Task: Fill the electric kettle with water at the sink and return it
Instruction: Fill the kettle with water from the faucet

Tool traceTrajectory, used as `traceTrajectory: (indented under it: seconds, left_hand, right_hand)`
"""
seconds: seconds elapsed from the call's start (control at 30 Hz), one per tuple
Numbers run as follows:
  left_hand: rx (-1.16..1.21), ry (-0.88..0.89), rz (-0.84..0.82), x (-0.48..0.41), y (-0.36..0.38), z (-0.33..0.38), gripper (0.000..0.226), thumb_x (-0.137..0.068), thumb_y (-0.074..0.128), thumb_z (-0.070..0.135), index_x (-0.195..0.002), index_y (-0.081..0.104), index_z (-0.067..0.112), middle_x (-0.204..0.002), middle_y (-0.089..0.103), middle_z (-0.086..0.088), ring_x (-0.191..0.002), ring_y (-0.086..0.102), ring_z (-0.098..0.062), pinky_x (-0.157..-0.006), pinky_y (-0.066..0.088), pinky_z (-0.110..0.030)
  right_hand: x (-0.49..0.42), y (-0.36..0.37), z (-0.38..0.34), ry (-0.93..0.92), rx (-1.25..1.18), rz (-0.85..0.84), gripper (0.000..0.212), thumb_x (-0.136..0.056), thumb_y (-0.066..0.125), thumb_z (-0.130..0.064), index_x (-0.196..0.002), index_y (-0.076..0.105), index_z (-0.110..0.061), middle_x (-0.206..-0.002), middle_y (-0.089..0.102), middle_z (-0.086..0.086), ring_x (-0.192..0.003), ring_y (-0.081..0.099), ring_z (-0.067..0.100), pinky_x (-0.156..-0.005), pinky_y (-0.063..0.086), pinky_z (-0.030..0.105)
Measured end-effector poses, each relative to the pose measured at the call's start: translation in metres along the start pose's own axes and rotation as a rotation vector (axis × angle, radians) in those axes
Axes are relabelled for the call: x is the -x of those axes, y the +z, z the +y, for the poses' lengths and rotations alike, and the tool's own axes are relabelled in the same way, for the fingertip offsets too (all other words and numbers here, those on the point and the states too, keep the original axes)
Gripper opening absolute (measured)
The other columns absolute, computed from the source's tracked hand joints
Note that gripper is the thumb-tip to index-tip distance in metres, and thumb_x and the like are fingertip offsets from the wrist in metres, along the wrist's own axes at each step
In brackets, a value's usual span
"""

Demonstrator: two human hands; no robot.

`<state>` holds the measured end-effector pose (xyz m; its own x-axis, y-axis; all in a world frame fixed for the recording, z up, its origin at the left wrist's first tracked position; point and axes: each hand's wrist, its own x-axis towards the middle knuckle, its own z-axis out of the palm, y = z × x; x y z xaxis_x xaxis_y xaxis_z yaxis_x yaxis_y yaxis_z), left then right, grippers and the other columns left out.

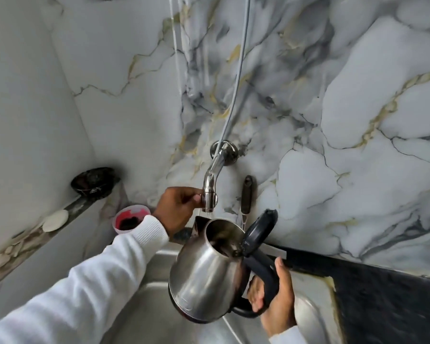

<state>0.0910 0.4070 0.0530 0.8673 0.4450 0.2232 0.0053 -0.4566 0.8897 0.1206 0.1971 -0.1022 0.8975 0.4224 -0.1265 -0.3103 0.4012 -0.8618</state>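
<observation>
My right hand [273, 299] holds the kettle [206, 271] over the sink [159, 316], under the tap [210, 192]. My left hand [176, 207] grips the tap, at the kettle's eleven o'clock.

A home kitchen, at the sink corner. A stainless steel sink [159, 306] sits under a chrome tap [210, 192] fixed to a marble-patterned wall [345, 120]. A black desk [382, 301] runs to the right; a soap bar [55, 220] lies on the left ledge.
</observation>
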Motion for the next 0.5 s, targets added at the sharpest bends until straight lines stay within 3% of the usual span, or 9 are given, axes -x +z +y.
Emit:
traceTrajectory:
  seconds: [0.07,0.13,0.23,0.33,0.4,0.5]
  left_hand:
    - [0.047,-0.004,-0.083,-0.006,-0.001,-0.004,0.02,-0.091,0.048,-0.008,-0.099,0.067,-0.011,-0.093,0.069,-0.016,-0.071,0.068,-0.01,-0.083,0.057,-0.029]
    - [0.061,0.006,-0.131,-0.011,-0.005,-0.006,0.019,-0.089,0.05,-0.008,-0.099,0.066,-0.013,-0.095,0.068,-0.02,-0.072,0.067,-0.01,-0.078,0.056,-0.021]
    - [0.064,-0.001,-0.217,-0.023,-0.011,-0.005,0.019,-0.087,0.051,-0.011,-0.1,0.065,-0.015,-0.099,0.067,-0.029,-0.082,0.065,-0.022,-0.082,0.055,-0.022]
    - [0.056,-0.009,-0.314,-0.032,-0.013,-0.001,0.021,-0.086,0.051,-0.013,-0.103,0.062,-0.018,-0.107,0.062,-0.041,-0.097,0.061,-0.034,-0.095,0.05,-0.039]
    - [0.055,-0.014,-0.342,-0.036,-0.015,-0.002,0.021,-0.086,0.051,-0.013,-0.103,0.062,-0.019,-0.109,0.061,-0.043,-0.099,0.06,-0.036,-0.098,0.049,-0.043]
    - [0.053,-0.006,-0.322,-0.039,-0.015,-0.007,0.019,-0.085,0.054,-0.013,-0.1,0.065,-0.014,-0.099,0.068,-0.034,-0.089,0.066,-0.03,-0.085,0.058,-0.029]
  right_hand:
    - [-0.012,0.005,0.004,0.011,0.009,-0.013,0.072,-0.068,0.06,-0.072,-0.036,0.039,-0.011,-0.03,0.036,0.007,-0.027,0.032,0.022,-0.034,0.028,0.026]
    - [-0.023,0.011,0.005,-0.018,0.035,-0.031,0.076,-0.067,0.059,-0.076,-0.034,0.037,-0.011,-0.031,0.035,0.006,-0.029,0.032,0.023,-0.037,0.028,0.028]
    - [-0.036,0.017,0.009,-0.02,0.061,-0.056,0.08,-0.064,0.06,-0.08,-0.032,0.037,-0.011,-0.029,0.034,0.005,-0.03,0.032,0.022,-0.038,0.028,0.028]
    - [-0.039,0.018,0.011,-0.012,0.053,-0.067,0.079,-0.064,0.061,-0.08,-0.032,0.038,-0.012,-0.029,0.033,0.006,-0.03,0.032,0.021,-0.037,0.026,0.028]
    - [-0.038,0.02,0.012,-0.003,0.039,-0.075,0.077,-0.064,0.063,-0.079,-0.032,0.039,-0.013,-0.029,0.034,0.005,-0.029,0.033,0.02,-0.037,0.025,0.027]
    - [-0.035,0.023,0.01,0.002,0.036,-0.077,0.076,-0.065,0.063,-0.077,-0.033,0.039,-0.012,-0.029,0.034,0.006,-0.029,0.032,0.02,-0.037,0.024,0.028]
